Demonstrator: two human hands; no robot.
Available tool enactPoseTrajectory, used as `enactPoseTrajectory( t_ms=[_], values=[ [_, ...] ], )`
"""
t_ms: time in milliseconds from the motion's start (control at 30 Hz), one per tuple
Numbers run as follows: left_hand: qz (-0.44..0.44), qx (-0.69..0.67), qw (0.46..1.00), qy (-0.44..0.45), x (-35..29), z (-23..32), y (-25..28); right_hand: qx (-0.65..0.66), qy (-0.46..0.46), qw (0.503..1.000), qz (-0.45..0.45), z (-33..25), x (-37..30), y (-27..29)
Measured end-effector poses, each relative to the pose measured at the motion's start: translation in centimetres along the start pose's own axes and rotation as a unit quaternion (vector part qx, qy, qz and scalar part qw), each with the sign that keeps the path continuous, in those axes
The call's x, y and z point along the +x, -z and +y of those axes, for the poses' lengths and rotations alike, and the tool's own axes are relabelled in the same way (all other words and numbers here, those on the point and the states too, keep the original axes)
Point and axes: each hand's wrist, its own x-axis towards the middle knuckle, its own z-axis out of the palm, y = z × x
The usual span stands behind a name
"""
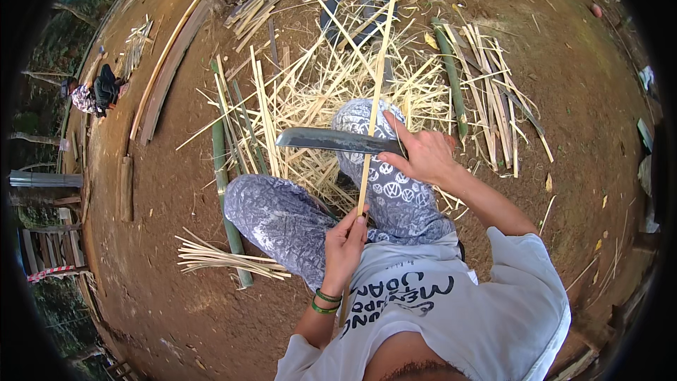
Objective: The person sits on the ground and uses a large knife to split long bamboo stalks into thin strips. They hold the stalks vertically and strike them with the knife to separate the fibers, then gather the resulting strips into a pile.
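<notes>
My left hand (345,248) is closed around the lower part of a long, pale bamboo strip (381,56), close to my waist. The strip runs up and away over my right knee, its far end above the pile of shavings. In my right hand (426,156) is a machete (331,140), its dark, wide blade pointing left and lying across the strip. The handle is mostly hidden by my fingers, and my index finger stretches out beside the strip. Whether the edge bites into the strip, I cannot tell.
Loose bamboo shavings (303,109) cover the ground before my knees. Split strips (486,92) and a green bamboo pole (451,74) lie right; another pole (220,155) lies left. More strips (226,257) rest by my left thigh. A person (99,93) sits far left.
</notes>
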Motion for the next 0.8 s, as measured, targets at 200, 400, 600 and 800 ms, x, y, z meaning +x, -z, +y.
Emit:
enactPoseTrajectory(
  t_ms=[200, 400, 600, 800],
  values=[
    [0.02, 0.017, 0.999, 0.018, -3.0, -1.1, 1.3, -0.001, -0.015, 1.0, -0.024, -0.9, -0.2, 0.9],
    [0.019, 0.036, 0.999, 0.024, -6.9, -2.9, 3.3, 0.087, -0.061, 0.994, 0.025, 2.3, 0.6, -2.3],
    [0.001, 0.041, 0.999, 0.014, -2.0, 0.0, 2.9, 0.053, -0.07, 0.996, -0.002, 0.5, 0.3, -0.1],
    [-0.006, 0.087, 0.996, -0.013, -3.0, -0.1, 4.2, 0.031, -0.033, 0.999, 0.02, 0.6, 0.2, -0.3]
  ],
)
